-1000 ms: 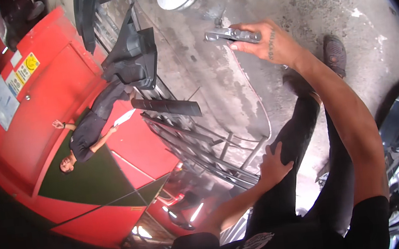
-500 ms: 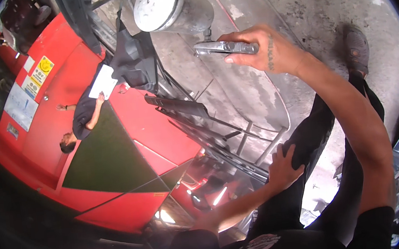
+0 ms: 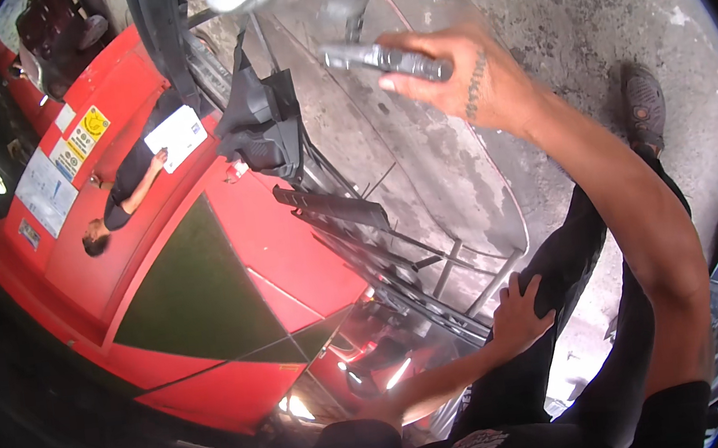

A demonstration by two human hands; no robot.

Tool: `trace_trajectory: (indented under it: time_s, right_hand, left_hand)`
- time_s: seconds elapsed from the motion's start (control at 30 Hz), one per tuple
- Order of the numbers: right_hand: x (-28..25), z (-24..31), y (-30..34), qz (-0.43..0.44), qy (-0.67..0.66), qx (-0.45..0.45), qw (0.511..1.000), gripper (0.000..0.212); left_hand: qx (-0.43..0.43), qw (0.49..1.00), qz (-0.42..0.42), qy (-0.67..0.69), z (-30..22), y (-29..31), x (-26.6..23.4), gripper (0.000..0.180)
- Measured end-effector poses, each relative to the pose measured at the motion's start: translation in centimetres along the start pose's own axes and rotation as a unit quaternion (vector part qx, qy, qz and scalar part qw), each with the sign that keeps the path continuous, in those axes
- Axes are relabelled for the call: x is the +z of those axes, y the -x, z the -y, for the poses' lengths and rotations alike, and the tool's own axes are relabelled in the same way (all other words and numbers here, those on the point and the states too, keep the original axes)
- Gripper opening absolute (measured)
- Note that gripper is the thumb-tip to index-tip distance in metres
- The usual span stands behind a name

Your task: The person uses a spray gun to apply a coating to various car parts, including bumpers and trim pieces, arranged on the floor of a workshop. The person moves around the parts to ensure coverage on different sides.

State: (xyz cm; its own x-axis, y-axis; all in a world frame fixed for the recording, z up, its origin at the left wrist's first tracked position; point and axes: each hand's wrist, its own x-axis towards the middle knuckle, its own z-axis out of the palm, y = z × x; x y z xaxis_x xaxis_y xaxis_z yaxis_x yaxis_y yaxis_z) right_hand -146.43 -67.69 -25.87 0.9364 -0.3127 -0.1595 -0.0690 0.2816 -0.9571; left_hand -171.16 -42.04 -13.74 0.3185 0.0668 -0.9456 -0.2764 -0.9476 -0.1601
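Observation:
My right hand [image 3: 457, 76] is closed round the grip of a metal spray gun [image 3: 385, 60] at the upper middle. The gun's round metal cup [image 3: 325, 2] is above it, partly cut off by the top edge and smeared by motion. A black moulded plastic part [image 3: 264, 129] hangs on a metal frame to the left of the gun, apart from it. My left hand [image 3: 521, 321] holds nothing; its fingers lie spread on my black-trousered knee.
A dark metal stand [image 3: 438, 259] runs diagonally below the gun. On the left, a person [image 3: 121, 193] with a white sheet [image 3: 177, 138] is beside a large red cabinet [image 3: 72, 274]. A thin hose or line [image 3: 505, 181] lies on the stained concrete floor [image 3: 564, 6].
My right hand has shifted the spray gun slightly up and left, and its cup now passes the top edge. My left hand stays on my knee. The other person's sheet has turned.

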Motion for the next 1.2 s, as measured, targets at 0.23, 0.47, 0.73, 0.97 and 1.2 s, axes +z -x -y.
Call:
trace_trajectory:
  time_s: [0.23,0.47,0.73,0.97,1.2]
  right_hand:
    - [-1.6,2.7,-1.7,0.045,0.035,0.008,0.998,0.048]
    - [-6.7,10.0,-7.7,-0.198,0.132,-0.091,0.967,0.044]
    - [-5.6,14.6,-6.2,-0.100,0.139,-0.005,0.985,0.050]
    - [-4.4,14.6,-5.7,-0.118,0.182,-0.014,0.976,0.051]
    - [-0.6,14.6,-3.4,-0.189,0.193,-0.070,0.960,0.038]
  left_hand:
    - [0.016,1.000,-0.012,0.009,1.2,0.3,1.2,0.079]
    - [0.045,0.997,-0.060,-0.006,1.6,0.8,1.0,0.074]
    - [0.066,0.995,-0.069,0.015,1.9,0.8,0.9,0.071]
    - [0.060,0.996,-0.069,0.023,2.9,0.9,1.5,0.071]
    - [0.053,0.992,-0.067,0.092,4.0,1.3,3.1,0.073]
